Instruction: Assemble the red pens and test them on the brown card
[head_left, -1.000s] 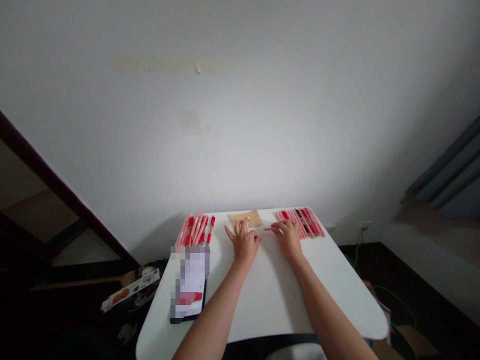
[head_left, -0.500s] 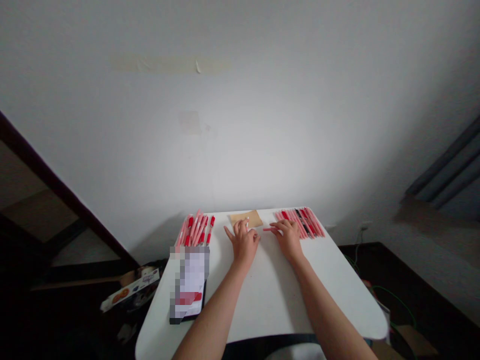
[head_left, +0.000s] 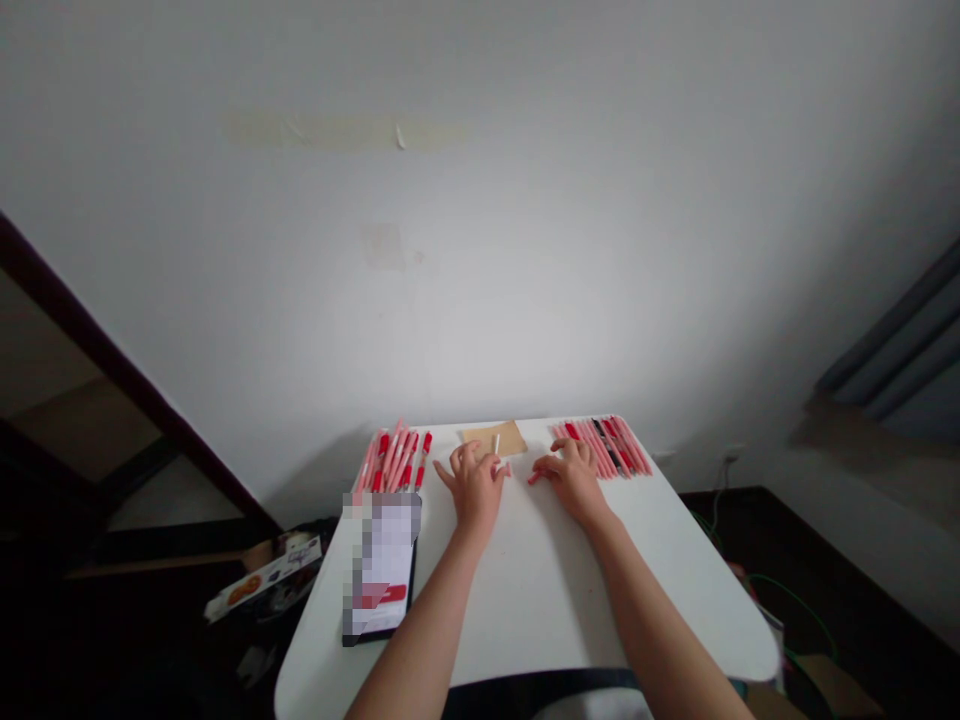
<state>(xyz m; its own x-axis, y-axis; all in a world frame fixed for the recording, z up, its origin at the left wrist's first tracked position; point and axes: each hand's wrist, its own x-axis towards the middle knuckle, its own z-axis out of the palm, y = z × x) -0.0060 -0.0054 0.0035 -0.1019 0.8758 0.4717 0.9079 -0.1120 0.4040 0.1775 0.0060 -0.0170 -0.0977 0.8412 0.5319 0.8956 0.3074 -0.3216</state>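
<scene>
Left hand (head_left: 478, 490) — farther left than before

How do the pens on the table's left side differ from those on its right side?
The left pens overlap at uneven angles; the right pens lie almost parallel in a row. Broad black sections show among the right pens; the left pens look mainly pink and red. Both lie near the white table's far edge.

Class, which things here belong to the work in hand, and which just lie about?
Likely in use:
pink piece in right hand
white piece at left hand
left pens
right pens

Likely lying about:
phone
printed box
green cable
</scene>
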